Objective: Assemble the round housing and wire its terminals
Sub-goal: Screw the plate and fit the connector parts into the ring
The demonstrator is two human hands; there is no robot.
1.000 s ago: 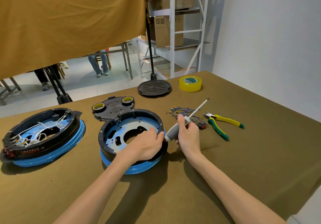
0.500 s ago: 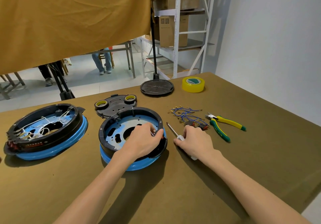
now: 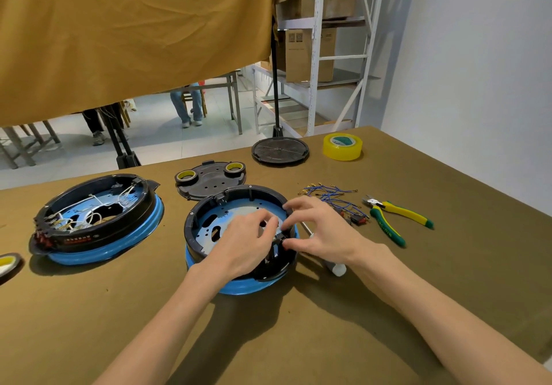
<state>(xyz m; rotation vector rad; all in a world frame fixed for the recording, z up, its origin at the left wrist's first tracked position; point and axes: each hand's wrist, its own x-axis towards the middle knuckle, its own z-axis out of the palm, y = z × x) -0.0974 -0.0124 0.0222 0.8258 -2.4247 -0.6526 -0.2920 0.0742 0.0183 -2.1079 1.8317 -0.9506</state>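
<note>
**Both hands at the right rim of the round housing**

The round housing [image 3: 209,220], black ring on a blue base, is seen on the olive tabletop [image 3: 298,340], nearest the viewer. The left hand [image 3: 248,244] is laid inside it, fingers curled at a small black part [image 3: 279,236] on the right rim; the right hand [image 3: 322,229] is placed against the same spot from outside, thumb and forefinger pinched on that part. What the part is cannot be made out, being mostly covered by fingers.

A screwdriver [image 3: 336,268] lies just right of the housing, largely hidden under the right hand. Further right lie blue terminal wires [image 3: 331,193], then green-and-yellow pliers [image 3: 394,220]; lettering on a pliers handle is too small to be read.

Left of the housing, a second wired housing [image 3: 98,223] carries a red-lettered label, illegible. Behind the housing a black plate [image 3: 209,181] bears two tape rolls; a round black cover [image 3: 279,150] and yellow tape [image 3: 342,147] lie beyond. One tape roll [image 3: 7,262] is cut off at the left edge.
</note>
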